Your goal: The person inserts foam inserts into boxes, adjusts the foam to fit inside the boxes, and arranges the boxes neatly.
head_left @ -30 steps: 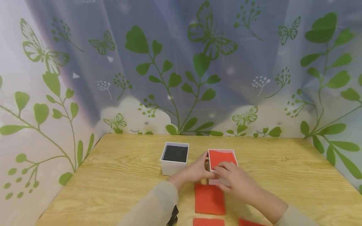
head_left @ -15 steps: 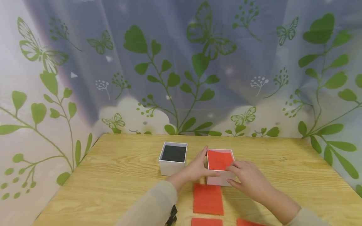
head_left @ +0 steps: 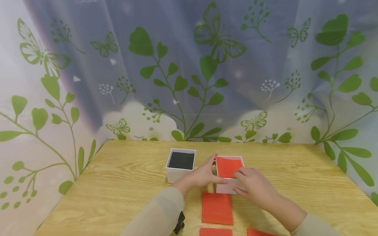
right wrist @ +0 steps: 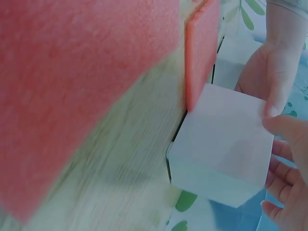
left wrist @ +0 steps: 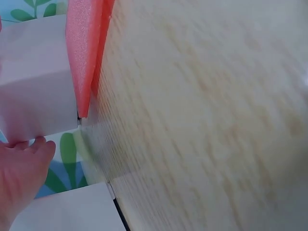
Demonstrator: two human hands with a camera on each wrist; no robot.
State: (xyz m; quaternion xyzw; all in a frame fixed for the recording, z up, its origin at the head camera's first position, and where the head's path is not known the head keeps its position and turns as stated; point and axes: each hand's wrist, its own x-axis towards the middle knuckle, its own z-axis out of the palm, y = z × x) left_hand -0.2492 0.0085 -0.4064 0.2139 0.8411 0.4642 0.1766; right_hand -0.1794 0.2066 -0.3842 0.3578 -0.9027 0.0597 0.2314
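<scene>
On the wooden table a white square box has a red foam-like square inside it, near its rim. My left hand grips this box at its left side, the thumb along the front. In the left wrist view, fingertips touch the white wall. My right hand rests over the front right rim, its fingers touching the red square and the thumb low beside the front wall. The right wrist view has the right hand at the box; its fingertips are partly hidden in the head view.
A second white box holding a black square stands to the left. Another red square lies in front of the gripped box, with more red pieces at the near edge. A patterned curtain hangs behind the table.
My right hand has shifted from over the red square to the box's right rim, then slightly back left to the front right. The left hand stays on the box.
</scene>
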